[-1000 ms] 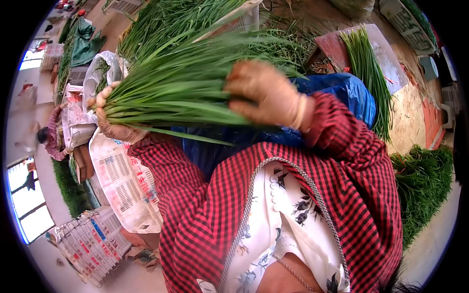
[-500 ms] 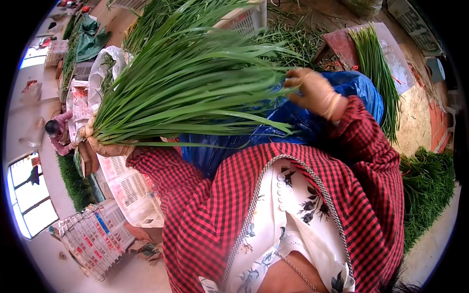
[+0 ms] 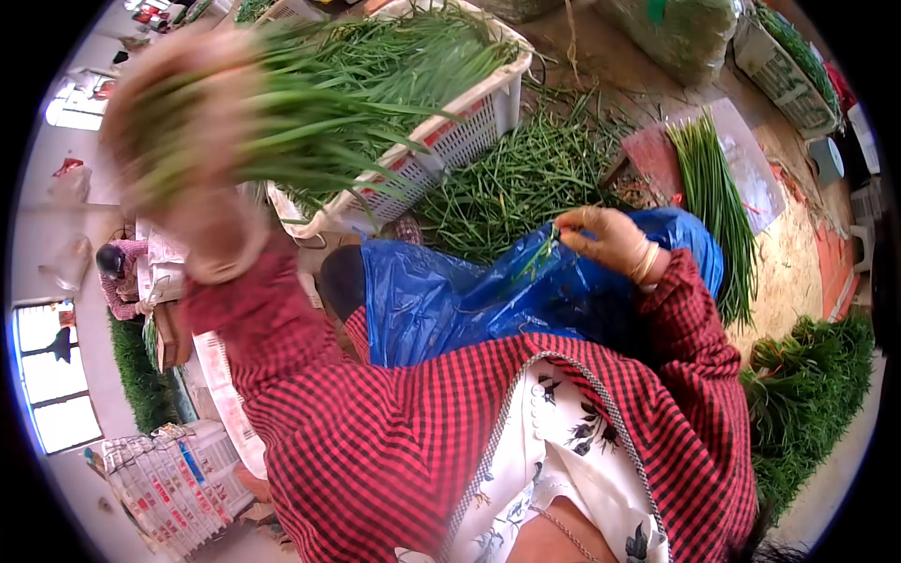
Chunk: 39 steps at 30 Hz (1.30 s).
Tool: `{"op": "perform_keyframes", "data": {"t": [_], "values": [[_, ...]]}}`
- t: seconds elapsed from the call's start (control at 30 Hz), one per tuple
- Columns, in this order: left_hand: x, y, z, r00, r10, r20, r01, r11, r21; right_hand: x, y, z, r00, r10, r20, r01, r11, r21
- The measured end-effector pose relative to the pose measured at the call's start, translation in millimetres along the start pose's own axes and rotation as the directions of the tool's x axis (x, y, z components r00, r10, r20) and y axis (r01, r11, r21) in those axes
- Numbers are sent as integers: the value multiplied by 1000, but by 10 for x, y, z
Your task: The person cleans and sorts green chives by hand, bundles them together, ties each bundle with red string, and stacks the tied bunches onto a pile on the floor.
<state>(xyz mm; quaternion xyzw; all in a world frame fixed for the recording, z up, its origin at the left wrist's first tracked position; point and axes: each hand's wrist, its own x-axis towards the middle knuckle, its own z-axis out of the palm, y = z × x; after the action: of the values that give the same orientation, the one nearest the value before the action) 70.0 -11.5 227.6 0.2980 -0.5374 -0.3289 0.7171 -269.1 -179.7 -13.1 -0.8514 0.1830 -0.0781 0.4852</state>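
Blurred by motion, my left hand (image 3: 202,141) is raised at the upper left, its fingers wrapped round a bunch of long green stalks (image 3: 319,122). The leafy ends point right, above a white crate (image 3: 436,155) filled with similar greens. My right hand (image 3: 605,239) is over the blue plastic sheet (image 3: 441,300) on my lap. Its fingers are pinched on a few thin green blades (image 3: 535,261) that hang down to the left. Both hands wear pale gloves.
Loose green scraps (image 3: 526,178) cover the floor ahead. A neat bundle of stalks (image 3: 718,216) lies across a board (image 3: 751,174) at right, near heaped greens (image 3: 812,394). Stacked white crates (image 3: 178,483) stand lower left. Another person (image 3: 122,277) is at far left.
The left hand has lifted the bunch up and away, uncovering the crate and blue sheet. My right hand has moved off the leaf tips and now pinches a few blades.
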Motion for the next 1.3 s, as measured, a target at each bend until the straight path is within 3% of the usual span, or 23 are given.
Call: {"op": "perform_keyframes", "data": {"t": [0.03, 0.07, 0.1, 0.13, 0.2, 0.27, 0.3, 0.43, 0.47, 0.5, 0.57, 0.6, 0.67, 0.7, 0.77, 0.8, 0.87, 0.9, 0.97, 1.0, 1.1, 1.23, 1.3], "values": [[92, -320, 173, 946, 165, 281, -299, 779, 551, -5, -65, 43, 999, 43, 15, -44, 999, 31], [182, -642, 346, 788, 311, 531, -604, 229, 763, -14, -107, 82, 999, 41, 15, -41, 999, 3], [224, -826, 606, 746, 179, 642, -662, 96, 743, -29, -124, 127, 999, 41, 17, -41, 999, -27], [103, -1074, 718, 774, 75, 629, -633, 78, 770, -55, -121, 180, 995, 89, 37, -90, 995, 38], [-233, -1464, 788, 759, -155, 632, -620, 123, 775, -59, -136, 223, 988, 130, 85, -133, 991, 25], [-585, -1850, 753, 710, -281, 645, -541, 368, 756, -73, -162, 191, 978, 172, 120, -175, 985, 8], [-786, -2035, 723, 692, -320, 647, -508, 421, 752, -59, -208, 150, 969, 205, 141, -201, 979, -42], [-1208, -2291, 730, 543, -454, 706, -566, 423, 707, -47, -246, 88, 951, 279, 134, -270, 960, -81], [-1245, -2301, 751, 550, -453, 701, -555, 429, 713, -8, -242, 46, 962, 228, 153, -207, 968, -138], [-1268, -2303, 778, 467, -593, 656, -529, 407, 745, 78, -316, 20, 957, 237, 166, -214, 966, -142], [-1406, -2481, 805, 319, -735, 599, -545, 375, 750, 329, -608, -37, 849, 481, 218, -517, 842, 154], [-1416, -2462, 818, 314, -740, 594, -569, 354, 742, 461, -745, -2, 884, 455, 108, -468, 862, 195], [-1491, -2486, 877, 360, -710, 605, -589, 329, 738, 734, -845, 95, 990, 121, -69, -119, 992, 36], [-1520, -2506, 877, 436, -648, 625, -566, 343, 750, 899, -939, 147, 995, -3, -103, -6, 996, -89], [-1581, -2468, 892, 600, -531, 599, -488, 351, 799, 1141, -965, 290, 995, -99, 3, 99, 988, -122], [-1573, -2460, 925, 600, -527, 602, -480, 364, 798, 1216, -914, 318, 996, -84, 7, 84, 989, -123], [-1531, -2443, 1002, 586, -500, 638, -558, 322, 765, 1298, -762, 338, 981, 177, 78, -162, 973, -163], [-1506, -2424, 1015, 588, -494, 641, -551, 335, 764, 1318, -732, 289, 974, 218, 57, -211, 972, -103], [-1490, -2355, 992, 568, -484, 666, -605, 303, 736, 1314, -651, 271, 904, 413, 110, -424, 834, 352], [-1436, -2316, 972, 512, -520, 684, -616, 333, 714, 1316, -664, 262, 910, 400, 108, -406, 806, 431], [-1381, -2313, 949, 448, -510, 734, -609, 427, 669, 1307, -533, 188, 887, 457, 66, -441, 798, 410], [-1414, -2361, 964, 462, -553, 694, -620, 358, 698, 1351, -650, 212, 903, 407, 137, -424, 790, 444], [-1443, -2416, 938, 463, -544, 700, -617, 368, 695, 1407, -703, 290, 892, 416, 174, -450, 848, 279]]}}
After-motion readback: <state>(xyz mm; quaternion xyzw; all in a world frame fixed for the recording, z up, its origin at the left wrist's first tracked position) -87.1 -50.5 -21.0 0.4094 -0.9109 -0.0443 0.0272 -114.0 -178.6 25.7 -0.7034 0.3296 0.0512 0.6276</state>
